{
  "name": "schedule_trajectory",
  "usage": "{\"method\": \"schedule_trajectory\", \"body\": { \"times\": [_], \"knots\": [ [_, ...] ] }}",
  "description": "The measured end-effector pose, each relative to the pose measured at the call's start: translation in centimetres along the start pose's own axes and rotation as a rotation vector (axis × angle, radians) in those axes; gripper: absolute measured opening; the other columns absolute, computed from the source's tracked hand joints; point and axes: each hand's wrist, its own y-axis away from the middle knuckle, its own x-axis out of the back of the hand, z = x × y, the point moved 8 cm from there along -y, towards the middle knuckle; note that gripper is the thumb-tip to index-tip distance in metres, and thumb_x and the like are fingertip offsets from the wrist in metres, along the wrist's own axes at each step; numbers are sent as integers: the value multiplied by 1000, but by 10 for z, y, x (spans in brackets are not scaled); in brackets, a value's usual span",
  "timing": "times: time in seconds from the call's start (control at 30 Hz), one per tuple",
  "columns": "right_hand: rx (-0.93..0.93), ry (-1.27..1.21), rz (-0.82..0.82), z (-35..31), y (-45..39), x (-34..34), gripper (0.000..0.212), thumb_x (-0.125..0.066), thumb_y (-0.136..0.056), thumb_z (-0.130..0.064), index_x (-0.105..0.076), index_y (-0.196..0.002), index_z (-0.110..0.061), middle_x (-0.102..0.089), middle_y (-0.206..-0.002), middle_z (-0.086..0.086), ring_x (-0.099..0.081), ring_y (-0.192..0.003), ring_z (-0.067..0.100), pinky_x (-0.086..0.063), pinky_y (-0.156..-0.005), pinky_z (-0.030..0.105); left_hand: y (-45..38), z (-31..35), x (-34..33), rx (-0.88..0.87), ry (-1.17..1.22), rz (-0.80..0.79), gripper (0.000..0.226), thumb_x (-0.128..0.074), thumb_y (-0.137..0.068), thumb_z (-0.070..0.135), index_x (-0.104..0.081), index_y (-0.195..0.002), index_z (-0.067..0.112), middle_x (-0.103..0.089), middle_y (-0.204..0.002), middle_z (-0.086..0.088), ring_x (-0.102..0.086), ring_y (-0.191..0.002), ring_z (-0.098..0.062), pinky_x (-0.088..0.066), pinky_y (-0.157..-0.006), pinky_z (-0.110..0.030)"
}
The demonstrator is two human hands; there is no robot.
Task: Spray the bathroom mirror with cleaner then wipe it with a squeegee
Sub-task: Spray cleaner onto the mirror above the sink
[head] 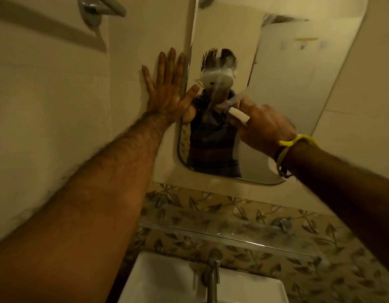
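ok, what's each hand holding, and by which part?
Right hand grips a white handle, probably the squeegee's; its head is too blurred to make out. Left hand holds nothing: it lies flat and open on the wall beside the mirror.

- Mirror (287, 84): glossy glass, filmed with a cloudy smear toward 12 o'clock
- Wall tiles (58, 95) at 9 o'clock: smooth, pale, faintly glossy ceramic
- Leaf-patterned tiles (233, 208) at 6 o'clock: smooth glazed finish
- Tap (212, 272): brushed metal, dull sheen
- Basin (167, 278): smooth white ceramic
- White handle (238, 114) in the right hand (265, 127): smooth, matt, looks plastic
- Wristband (298, 141): yellow, rubbery look
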Motion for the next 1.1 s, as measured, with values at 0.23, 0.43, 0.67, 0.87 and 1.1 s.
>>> {"method": "schedule_trajectory", "body": {
  "times": [0.23, 0.43, 0.67, 0.87, 1.1],
  "knots": [
    [-52, -55, 218, 10, -25, 85, 28, -53, -97, -41, -62, -104, -16, -63, -89, 5, -61, -76, 27, -48, -59, 32, -21, 21, 30, -24, 138, 147, 89, -35, -97, 73, 0, -162, 24, 0, -171, -5, 1, -158, -26, 7, -118, -71],
    [-146, -311, 448, 31, -40, 140, 25, -56, -96, -37, -66, -106, -17, -62, -78, -10, -62, -64, 7, -55, -61, 27, -63, 37, 50, -186, 227, 228, 83, -39, -99, 63, -3, -163, 24, 1, -171, -8, 5, -158, -27, 9, -121, -64],
    [-294, -497, 443, 66, -30, 92, 22, -61, -95, -37, -63, -107, -19, -65, -87, 0, -69, -78, 23, -62, -63, 41, -50, 12, 19, -141, 219, 430, 82, -36, -96, 54, -9, -162, 12, -13, -170, -11, -6, -158, -29, 2, -126, -56],
    [-235, -411, 368, 49, -26, 39, 15, -56, -97, -38, -60, -102, -24, -64, -86, -5, -67, -73, 17, -62, -61, 40, -49, 2, 16, -116, 184, 540, 69, -44, -99, 39, -26, -159, 12, -24, -166, -17, -15, -155, -34, 4, -125, -50],
    [-149, -339, 303, 32, 1, -17, 31, -52, -98, -40, -56, -124, -23, -65, -106, -4, -66, -91, 15, -61, -76, 35, -46, 10, 22, -119, 105, 493, 86, 1, -96, 65, -23, -160, 13, -22, -166, -21, -17, -154, -40, -6, -122, -63]
  ]
}}
